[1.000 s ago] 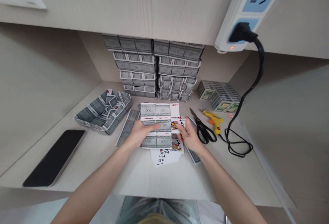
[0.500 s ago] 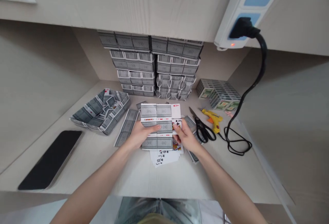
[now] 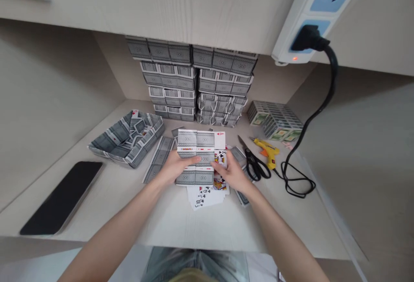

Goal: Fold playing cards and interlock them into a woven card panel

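Note:
A panel of joined playing cards (image 3: 204, 140), mostly backs up, is held between my two hands over the shelf. My left hand (image 3: 175, 166) grips its left edge, thumb lying on top of the middle row. On the right, my right hand (image 3: 231, 173) holds the panel's edge by a king of clubs (image 3: 220, 156), its thumb tip at the border of the middle row. An ace of hearts (image 3: 220, 140) shows at the upper right corner. Loose face-up cards (image 3: 207, 198) lie fanned beneath the panel, partly covered by it.
Card-built blocks (image 3: 171, 76) stand stacked at the back. A card tray (image 3: 136, 159) and black phone (image 3: 63, 196) are left; black scissors (image 3: 255, 163), a yellow glue gun (image 3: 269, 150) and a boxy card stack (image 3: 278, 118) are right. A power strip (image 3: 320, 17) hangs above.
My right thumb has moved left onto the edge of the panel's middle row, and more of the king of clubs shows. The panel has shifted slightly left. The camera view has moved a little.

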A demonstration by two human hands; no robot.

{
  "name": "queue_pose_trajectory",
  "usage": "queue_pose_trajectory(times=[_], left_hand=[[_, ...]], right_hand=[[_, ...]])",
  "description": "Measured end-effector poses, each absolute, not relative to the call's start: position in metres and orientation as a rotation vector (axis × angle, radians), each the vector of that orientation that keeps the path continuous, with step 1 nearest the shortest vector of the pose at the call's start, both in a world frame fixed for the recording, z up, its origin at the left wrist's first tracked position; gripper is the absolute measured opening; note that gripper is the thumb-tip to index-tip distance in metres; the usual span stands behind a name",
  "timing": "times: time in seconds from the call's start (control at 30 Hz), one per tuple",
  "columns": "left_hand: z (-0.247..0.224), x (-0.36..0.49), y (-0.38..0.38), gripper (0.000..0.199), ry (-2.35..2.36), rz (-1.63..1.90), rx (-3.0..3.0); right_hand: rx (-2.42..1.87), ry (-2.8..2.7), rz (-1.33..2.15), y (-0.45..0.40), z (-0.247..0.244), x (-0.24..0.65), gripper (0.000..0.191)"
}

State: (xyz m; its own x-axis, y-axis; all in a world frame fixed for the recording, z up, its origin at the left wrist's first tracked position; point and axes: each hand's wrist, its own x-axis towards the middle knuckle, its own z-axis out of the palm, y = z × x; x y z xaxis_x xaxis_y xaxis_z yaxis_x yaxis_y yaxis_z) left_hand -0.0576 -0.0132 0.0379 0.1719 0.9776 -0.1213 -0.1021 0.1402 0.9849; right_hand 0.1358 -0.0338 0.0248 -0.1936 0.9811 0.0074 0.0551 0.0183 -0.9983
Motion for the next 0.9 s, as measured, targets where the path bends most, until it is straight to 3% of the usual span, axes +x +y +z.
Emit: queue_pose_trajectory(times=[0.2, 0.9], left_hand=[[0.0386, -0.0601, -0.0114, 0.048, 1.066, 1.053, 1.111], [0.0416, -0.0577, -0.0112, 0.050, 1.100, 1.059, 1.142]], right_hand=[[-1.085, -1.121, 1.555, -0.0302, 0.0314, 0.1383, 0.031], [-1.223, -1.158, 1.418, -0.0331, 0.0265, 0.1335, 0.030]])
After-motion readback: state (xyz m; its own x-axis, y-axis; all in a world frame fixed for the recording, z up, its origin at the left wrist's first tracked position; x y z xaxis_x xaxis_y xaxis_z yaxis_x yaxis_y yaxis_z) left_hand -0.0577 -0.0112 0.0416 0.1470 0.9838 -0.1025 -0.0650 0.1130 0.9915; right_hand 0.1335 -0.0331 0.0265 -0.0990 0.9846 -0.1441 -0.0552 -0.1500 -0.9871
